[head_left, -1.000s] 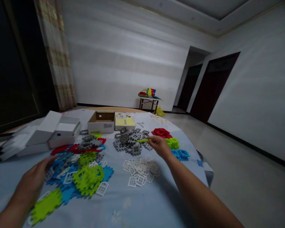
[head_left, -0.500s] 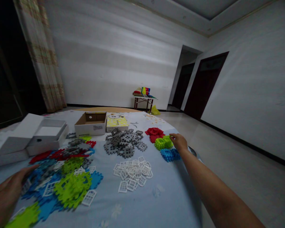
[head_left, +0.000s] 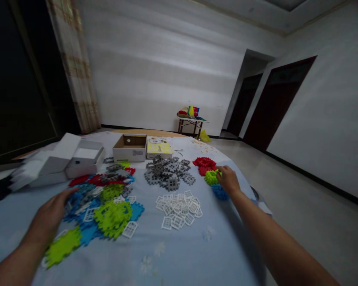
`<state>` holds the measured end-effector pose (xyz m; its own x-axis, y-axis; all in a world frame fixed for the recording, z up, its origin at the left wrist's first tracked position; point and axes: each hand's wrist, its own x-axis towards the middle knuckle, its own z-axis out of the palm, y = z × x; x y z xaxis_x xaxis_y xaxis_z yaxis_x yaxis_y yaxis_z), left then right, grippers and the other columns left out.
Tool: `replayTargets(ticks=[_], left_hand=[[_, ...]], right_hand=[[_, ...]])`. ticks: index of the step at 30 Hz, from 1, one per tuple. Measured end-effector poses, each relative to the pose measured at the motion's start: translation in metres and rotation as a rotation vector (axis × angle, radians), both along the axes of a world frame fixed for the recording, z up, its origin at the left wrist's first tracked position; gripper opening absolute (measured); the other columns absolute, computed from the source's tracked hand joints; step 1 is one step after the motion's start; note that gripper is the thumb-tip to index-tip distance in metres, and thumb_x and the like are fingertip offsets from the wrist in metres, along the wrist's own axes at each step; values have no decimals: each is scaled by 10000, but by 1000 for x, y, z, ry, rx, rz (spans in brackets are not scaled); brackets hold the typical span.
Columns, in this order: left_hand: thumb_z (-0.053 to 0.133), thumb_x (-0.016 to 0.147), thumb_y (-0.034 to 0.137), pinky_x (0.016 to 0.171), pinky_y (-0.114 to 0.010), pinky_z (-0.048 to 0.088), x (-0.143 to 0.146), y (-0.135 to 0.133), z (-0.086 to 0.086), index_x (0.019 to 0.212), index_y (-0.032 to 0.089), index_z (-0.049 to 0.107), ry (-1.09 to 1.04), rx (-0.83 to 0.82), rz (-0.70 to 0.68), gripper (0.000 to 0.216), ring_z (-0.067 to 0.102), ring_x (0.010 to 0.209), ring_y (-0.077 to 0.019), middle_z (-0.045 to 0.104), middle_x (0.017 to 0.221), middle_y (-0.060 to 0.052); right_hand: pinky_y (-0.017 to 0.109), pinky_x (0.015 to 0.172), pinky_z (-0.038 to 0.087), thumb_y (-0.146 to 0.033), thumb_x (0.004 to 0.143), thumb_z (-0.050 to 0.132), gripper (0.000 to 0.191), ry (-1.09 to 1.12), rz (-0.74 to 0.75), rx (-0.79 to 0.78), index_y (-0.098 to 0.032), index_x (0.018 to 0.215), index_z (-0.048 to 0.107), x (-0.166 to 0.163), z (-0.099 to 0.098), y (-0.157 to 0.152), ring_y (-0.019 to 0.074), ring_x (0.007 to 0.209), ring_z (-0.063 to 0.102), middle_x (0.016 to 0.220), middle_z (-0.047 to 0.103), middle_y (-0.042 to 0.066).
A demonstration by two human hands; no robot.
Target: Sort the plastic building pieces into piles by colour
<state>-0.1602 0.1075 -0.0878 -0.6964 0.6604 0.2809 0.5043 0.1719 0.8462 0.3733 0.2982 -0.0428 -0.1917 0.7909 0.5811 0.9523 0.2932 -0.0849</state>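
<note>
My left hand (head_left: 52, 208) reaches along the left side of a mixed heap, its fingers stretched out by blue notched plastic building pieces (head_left: 74, 202); the fingertips are partly hidden. Lime green pieces (head_left: 113, 218), red ones and small white window frames (head_left: 130, 229) lie in this heap. At the right, my right hand (head_left: 229, 179) has its fingers bent and closed at the edge of a small stack of lime green pieces (head_left: 210, 177), seemingly on one of them. Red pieces (head_left: 204, 163) lie behind that stack, and blue pieces (head_left: 220, 192) in front.
Grey square pieces (head_left: 168, 172) form a pile mid-table, with white window frames (head_left: 180, 208) heaped nearer. Behind stand an open carton (head_left: 129, 153), a yellow-and-white box lid (head_left: 158, 147) and open white boxes (head_left: 85, 163). A small side table (head_left: 193, 118) stands by the wall.
The view has turned left, shifting everything rightward. My left hand shows more fully beside the mixed heap. My right hand stays at the green stack, slightly closer in over it.
</note>
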Motion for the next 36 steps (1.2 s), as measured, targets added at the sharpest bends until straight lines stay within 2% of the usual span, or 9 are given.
replayTargets(ticks=[1,4,10,14,18,23,28,31,36], left_hand=[[386,749,361,1004,-425,277,9,-2,7,962,228,635,-95,1,-19,354,472,1094,-258,593,1093,-57],[378,754,381,1004,-379,289,21,-4,15,952,199,630,-172,51,-11,368,481,1084,-235,600,1078,-71],[470,699,405,958,-336,356,13,2,0,846,183,652,-347,242,-14,323,526,1025,-227,634,1014,-83],[489,681,389,891,-317,414,15,4,1,799,171,649,-502,357,-17,295,552,968,-212,649,953,-84],[479,690,374,857,-328,435,16,1,10,765,141,623,-666,436,7,284,575,865,-181,648,858,-82],[458,719,336,872,-328,429,13,-6,18,744,149,593,-792,492,61,232,572,851,-152,635,851,-67],[442,736,332,868,-329,435,10,-8,20,750,149,589,-820,500,86,236,567,887,-156,624,928,-82],[450,731,339,869,-329,439,9,-7,17,751,147,590,-796,490,80,238,569,907,-166,626,942,-90],[457,729,354,907,-349,424,8,-5,13,789,144,592,-718,430,51,257,566,935,-177,632,946,-80]], right_hand=[[287,752,385,-190,794,468,283,12,84,15,-209,1029,624,-15,-1,-3,179,825,554,908,603,73],[287,747,390,-177,790,485,244,60,370,34,-211,974,643,-70,-3,-23,175,828,546,898,601,68],[321,792,356,-155,790,513,226,69,852,-95,-223,964,640,-195,5,-102,186,904,512,959,611,70],[329,799,325,-214,804,521,214,-59,1078,-187,-261,989,617,-260,12,-150,189,947,479,997,624,22],[362,821,307,-266,779,553,261,-180,1215,-206,-266,1039,585,-303,10,-177,213,987,460,1100,596,-6],[385,816,304,-266,812,502,209,-302,1240,-170,-234,1000,586,-327,-3,-185,224,1014,449,1069,610,9],[372,834,289,-260,853,463,159,-226,1209,-204,-235,917,606,-321,-6,-182,189,953,475,932,647,2],[354,843,308,-287,862,461,182,-27,1159,-282,-248,952,615,-308,3,-177,179,947,488,935,647,16],[288,788,401,-277,823,513,207,480,996,-408,-207,961,650,-272,15,-155,160,885,534,908,628,54]])
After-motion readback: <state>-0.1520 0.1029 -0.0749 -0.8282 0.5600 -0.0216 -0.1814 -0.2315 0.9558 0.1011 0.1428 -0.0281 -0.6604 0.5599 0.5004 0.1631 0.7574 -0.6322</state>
